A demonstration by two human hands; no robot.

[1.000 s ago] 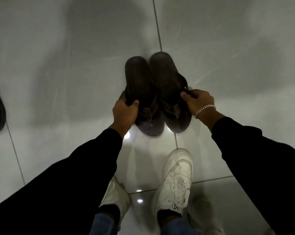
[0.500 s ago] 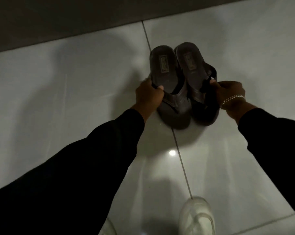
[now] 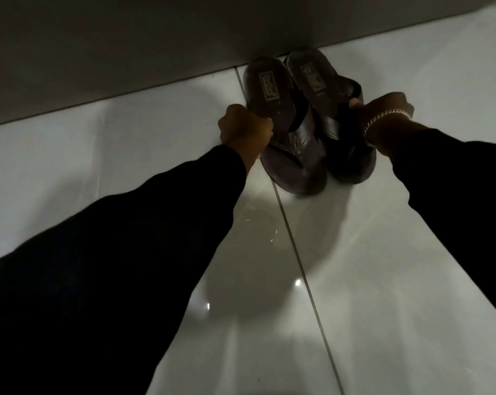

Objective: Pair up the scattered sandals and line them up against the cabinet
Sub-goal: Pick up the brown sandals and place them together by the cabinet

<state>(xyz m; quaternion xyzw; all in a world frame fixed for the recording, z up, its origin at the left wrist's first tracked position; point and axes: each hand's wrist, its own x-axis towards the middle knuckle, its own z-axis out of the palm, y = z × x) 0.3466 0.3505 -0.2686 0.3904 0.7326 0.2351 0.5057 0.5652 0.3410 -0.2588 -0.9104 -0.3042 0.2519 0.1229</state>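
A dim, glossy white tiled floor (image 3: 383, 266) meets the dark cabinet base (image 3: 113, 52). Both arms in black sleeves reach forward. The left hand (image 3: 244, 129) curls its fingers over the outer edge of the left sandal (image 3: 286, 129); the right hand (image 3: 383, 115), wearing a chain bracelet (image 3: 383, 118), grips the strap of the right sandal (image 3: 326, 95). The sandals lie side by side between the fingers, heels at the cabinet.

Two dark brown sandals: the left sandal (image 3: 281, 124) and the right sandal (image 3: 329, 109). Two hands, the left hand (image 3: 245, 129) and the right hand (image 3: 383, 115), in two black sleeves. One chain bracelet (image 3: 389, 116). One cabinet base (image 3: 127, 47).
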